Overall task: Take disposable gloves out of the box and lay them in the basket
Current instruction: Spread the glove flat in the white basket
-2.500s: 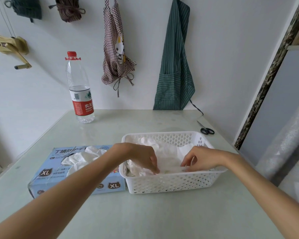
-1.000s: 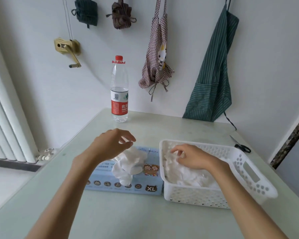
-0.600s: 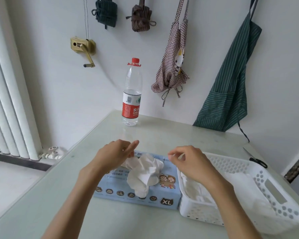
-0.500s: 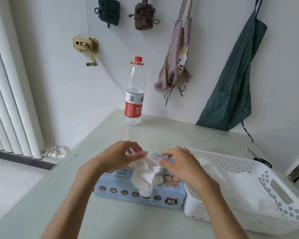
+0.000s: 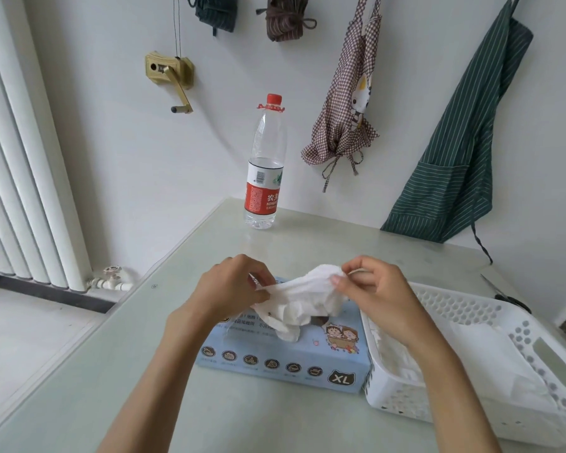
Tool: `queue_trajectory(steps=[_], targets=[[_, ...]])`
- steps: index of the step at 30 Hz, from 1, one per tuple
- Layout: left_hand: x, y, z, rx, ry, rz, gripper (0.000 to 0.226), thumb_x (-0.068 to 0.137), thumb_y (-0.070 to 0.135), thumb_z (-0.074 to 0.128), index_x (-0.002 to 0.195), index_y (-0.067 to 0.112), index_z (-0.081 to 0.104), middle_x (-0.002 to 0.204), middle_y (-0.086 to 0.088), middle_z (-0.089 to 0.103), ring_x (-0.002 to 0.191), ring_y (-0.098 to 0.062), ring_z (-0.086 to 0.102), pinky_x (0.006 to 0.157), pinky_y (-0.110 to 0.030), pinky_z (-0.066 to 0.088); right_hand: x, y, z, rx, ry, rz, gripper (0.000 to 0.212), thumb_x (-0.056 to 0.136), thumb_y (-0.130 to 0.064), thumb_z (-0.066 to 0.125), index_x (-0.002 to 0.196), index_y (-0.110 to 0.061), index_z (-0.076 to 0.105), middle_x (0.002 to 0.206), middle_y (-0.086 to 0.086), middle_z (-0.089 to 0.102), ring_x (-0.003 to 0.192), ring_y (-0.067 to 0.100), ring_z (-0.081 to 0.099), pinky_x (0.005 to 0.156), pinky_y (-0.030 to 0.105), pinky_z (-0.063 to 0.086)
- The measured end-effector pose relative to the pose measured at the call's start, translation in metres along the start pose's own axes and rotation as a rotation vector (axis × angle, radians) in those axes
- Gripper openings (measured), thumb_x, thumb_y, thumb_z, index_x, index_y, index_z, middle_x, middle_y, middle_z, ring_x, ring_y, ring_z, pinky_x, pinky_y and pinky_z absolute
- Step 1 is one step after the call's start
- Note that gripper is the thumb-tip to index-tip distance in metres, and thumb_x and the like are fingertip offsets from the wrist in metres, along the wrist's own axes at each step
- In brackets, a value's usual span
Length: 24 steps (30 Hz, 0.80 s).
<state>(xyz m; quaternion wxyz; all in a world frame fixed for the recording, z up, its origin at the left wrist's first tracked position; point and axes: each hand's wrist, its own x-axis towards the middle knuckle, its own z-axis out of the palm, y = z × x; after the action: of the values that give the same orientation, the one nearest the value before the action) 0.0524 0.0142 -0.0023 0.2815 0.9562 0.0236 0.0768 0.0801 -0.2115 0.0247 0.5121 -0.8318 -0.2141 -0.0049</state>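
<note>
- The left hand (image 5: 232, 289) pinched the left end of a crumpled white disposable glove (image 5: 299, 297) between thumb and curled fingers.
- The right hand (image 5: 378, 297) pinched the right end of the same glove, thumb and forefinger closed on its upper edge.
- The glove was stretched between the two hands above the light blue cardboard glove box (image 5: 285, 351), its lower part hanging down to the opening in the top of the box.
- The box lay flat on the pale green glass-topped desk (image 5: 138, 371), with an "XL" mark on its front face and a cartoon print on top.
- A white perforated plastic basket (image 5: 517, 341) stood just beside the box, on its right, their sides touching or nearly so.
- White gloves (image 5: 484, 361) already lay spread inside the basket.
- A clear plastic water bottle with a red cap and red label (image 5: 266, 165) stood upright near the far edge of the desk, well apart from the box.
- Black-handled scissors (image 5: 507, 297) lay at the far right of the desk, behind the basket.
- A green striped apron (image 5: 461, 152) and a brown checked apron (image 5: 343, 103) hung on the white wall.
- A white ribbed radiator (image 5: 23, 158) stood at the left.
</note>
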Motion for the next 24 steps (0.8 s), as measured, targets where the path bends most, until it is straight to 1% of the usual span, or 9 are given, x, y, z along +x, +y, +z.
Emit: queue_trajectory(steps=[2,4,10,13,16,19,21,23,24], targets=[[-0.001,0.002,-0.002,-0.004,0.042,0.017,0.023,0.083,0.019,0.067,0.084,0.042,0.061,0.083,0.025,0.059,0.086,-0.002,0.059,0.069,-0.024,0.047,0.001,-0.002,0.0,0.061,0.16,-0.032,0.004,0.085,-0.019,0.07,0.085,-0.019,0.065,0.075,-0.005,0.073,0.072,0.005,0.068,0.063,0.01,0.048],[-0.001,0.002,-0.003,-0.017,0.063,0.045,0.026,0.083,0.017,0.066,0.083,0.042,0.06,0.084,0.026,0.06,0.086,0.0,0.059,0.066,-0.021,0.045,0.001,-0.003,-0.002,0.09,0.197,-0.035,0.005,0.084,-0.017,0.072,0.083,-0.019,0.067,0.073,-0.004,0.073,0.07,0.005,0.067,0.061,0.01,0.048],[0.003,-0.001,-0.01,-0.383,0.17,0.122,0.014,0.088,0.018,0.063,0.093,0.029,0.07,0.097,0.012,0.071,0.09,-0.002,0.064,0.083,-0.026,0.052,-0.003,0.004,-0.01,-0.074,-0.082,0.068,0.014,0.081,-0.032,0.072,0.076,-0.028,0.06,0.109,-0.019,0.066,0.097,0.001,0.062,0.086,0.026,0.047],[0.0,0.003,-0.014,-0.475,0.106,0.126,0.012,0.089,0.016,0.062,0.094,0.024,0.069,0.098,0.007,0.072,0.09,-0.004,0.066,0.082,-0.023,0.052,-0.003,0.002,-0.011,-0.026,-0.02,0.065,0.017,0.085,-0.029,0.069,0.08,-0.019,0.056,0.085,-0.007,0.07,0.082,0.012,0.062,0.077,0.028,0.047],[-0.002,0.002,-0.017,-0.2,0.103,0.06,0.021,0.088,0.016,0.063,0.094,0.036,0.065,0.102,0.013,0.067,0.102,-0.006,0.061,0.086,-0.029,0.047,-0.002,-0.003,-0.011,0.03,0.026,0.074,0.018,0.086,-0.023,0.068,0.09,-0.01,0.056,0.078,0.012,0.072,0.07,0.02,0.058,0.074,0.042,0.051],[-0.009,0.013,-0.027,0.014,0.21,0.059,0.036,0.083,0.01,0.066,0.091,0.045,0.06,0.099,0.02,0.059,0.105,-0.002,0.055,0.081,-0.028,0.043,-0.001,-0.006,-0.009,0.169,0.122,0.102,0.018,0.088,-0.016,0.066,0.101,-0.01,0.055,0.076,0.006,0.074,0.064,0.016,0.06,0.063,0.029,0.051],[-0.014,0.024,-0.033,-0.09,0.133,0.178,0.034,0.08,0.012,0.071,0.086,0.044,0.061,0.095,0.026,0.062,0.097,0.007,0.056,0.086,-0.027,0.047,0.0,-0.008,-0.003,0.289,0.161,0.142,0.022,0.088,-0.015,0.066,0.105,-0.015,0.052,0.076,0.002,0.075,0.067,0.014,0.066,0.061,0.023,0.051],[-0.021,0.039,-0.032,-0.16,-0.09,0.259,0.03,0.075,0.028,0.079,0.095,0.042,0.062,0.096,0.031,0.06,0.096,0.012,0.053,0.088,-0.02,0.045,0.001,-0.008,0.004,0.407,0.179,0.19,0.027,0.088,-0.014,0.066,0.11,-0.018,0.05,0.075,-0.002,0.075,0.066,0.008,0.068,0.063,0.022,0.053],[-0.024,0.045,-0.027,-0.167,-0.184,0.255,0.038,0.071,0.037,0.081,0.102,0.042,0.06,0.099,0.033,0.056,0.097,0.013,0.051,0.087,-0.016,0.044,0.001,-0.007,0.008,0.439,0.183,0.214,0.029,0.088,-0.013,0.066,0.111,-0.019,0.049,0.074,-0.004,0.075,0.065,0.007,0.069,0.066,0.023,0.054]])
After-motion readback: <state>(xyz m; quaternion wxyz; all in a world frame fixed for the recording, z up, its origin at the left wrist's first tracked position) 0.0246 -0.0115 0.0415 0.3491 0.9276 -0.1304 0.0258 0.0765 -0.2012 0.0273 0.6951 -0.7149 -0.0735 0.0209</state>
